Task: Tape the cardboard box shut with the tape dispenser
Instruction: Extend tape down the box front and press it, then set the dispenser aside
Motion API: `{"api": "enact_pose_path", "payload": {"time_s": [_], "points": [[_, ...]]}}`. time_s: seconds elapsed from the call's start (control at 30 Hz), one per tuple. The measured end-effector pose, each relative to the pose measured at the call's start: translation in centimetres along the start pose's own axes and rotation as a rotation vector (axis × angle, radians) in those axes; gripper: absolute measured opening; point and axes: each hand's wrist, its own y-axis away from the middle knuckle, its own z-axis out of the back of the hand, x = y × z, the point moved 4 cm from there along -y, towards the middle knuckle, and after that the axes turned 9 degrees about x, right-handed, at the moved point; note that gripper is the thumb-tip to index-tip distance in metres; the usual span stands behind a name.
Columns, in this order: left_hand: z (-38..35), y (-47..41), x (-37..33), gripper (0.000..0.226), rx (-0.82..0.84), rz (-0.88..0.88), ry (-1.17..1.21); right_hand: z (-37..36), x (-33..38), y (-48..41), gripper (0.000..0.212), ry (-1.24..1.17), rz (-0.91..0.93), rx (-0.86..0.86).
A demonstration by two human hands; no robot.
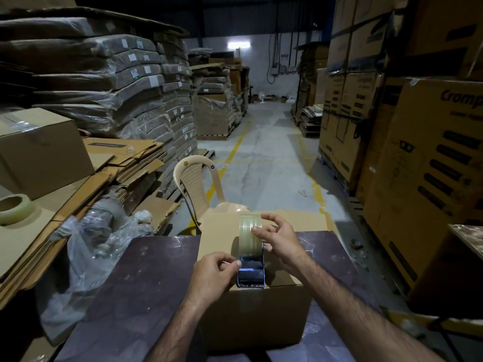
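A brown cardboard box stands on a dark table in front of me. On its top sits a tape dispenser with a clear tape roll and a dark metal body, its toothed blade at the box's near edge. My left hand is beside the dispenser's left side, thumb and forefinger pinching at its body near the tape's end. My right hand is at the roll's right side, thumb and fingertips curled onto the tape roll.
A beige plastic chair stands just beyond the box. Flattened cartons, a closed box and a spare tape roll lie to the left with crumpled plastic wrap. Tall printed cartons line the right. An aisle runs ahead.
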Motion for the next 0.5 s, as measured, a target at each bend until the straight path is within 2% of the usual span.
{"api": "enact_pose_path", "payload": {"time_s": [0.17,0.33,0.5], "points": [[-0.2,0.5,-0.3,0.029,0.028,-0.066,-0.014,0.0,-0.2,-0.2,0.040,0.000,-0.004,-0.006],[-0.1,1.0,-0.5,0.015,-0.105,-0.145,-0.094,-0.3,-0.1,-0.2,0.042,0.001,-0.003,-0.012],[-0.4,1.3,-0.4,0.003,-0.148,-0.260,-0.136,-0.5,-0.4,0.1,0.042,0.029,0.008,-0.018]]}}
